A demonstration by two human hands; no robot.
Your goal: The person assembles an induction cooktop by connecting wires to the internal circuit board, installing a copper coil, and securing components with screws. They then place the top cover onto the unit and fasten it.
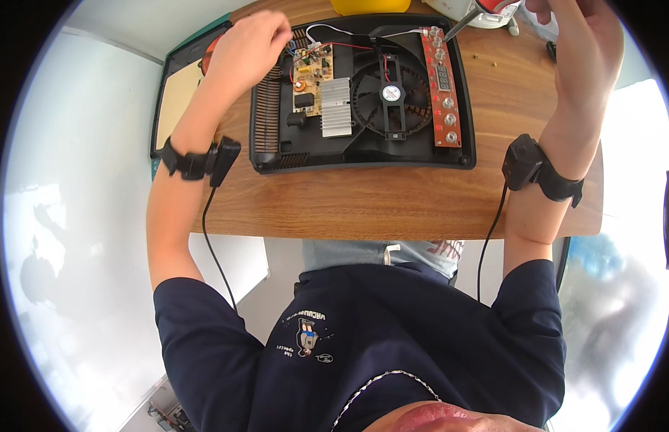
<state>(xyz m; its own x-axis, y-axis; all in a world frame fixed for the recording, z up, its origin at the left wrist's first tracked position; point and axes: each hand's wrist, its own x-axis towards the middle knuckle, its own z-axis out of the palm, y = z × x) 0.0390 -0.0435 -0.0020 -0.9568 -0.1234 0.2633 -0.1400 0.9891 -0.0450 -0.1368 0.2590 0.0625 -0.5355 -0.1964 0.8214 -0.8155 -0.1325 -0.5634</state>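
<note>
An opened induction cooker base (334, 162), black and shallow, lies on the table. Inside it are a tan circuit board (304, 72), a silver finned heat sink (336, 108), a black fan (367, 97) and a red-brown control strip (441, 108) with clear buttons and a small display. My left hand (257, 45) is over the base's far left corner, fingers curled; what they hold, if anything, is hidden. At the upper right, my right hand (583, 32) is partly cut off by the frame. It grips a screwdriver (465, 23) with a red-and-black handle, its tip at the strip's far end.
Left of the base is a dark tray (162, 137) with a beige panel, and a red rounded thing (207, 56) beside my left wrist. A yellow object (370, 6) and a white appliance (457, 10) stand behind. Tiny brass-coloured parts (475, 56) lie to the right.
</note>
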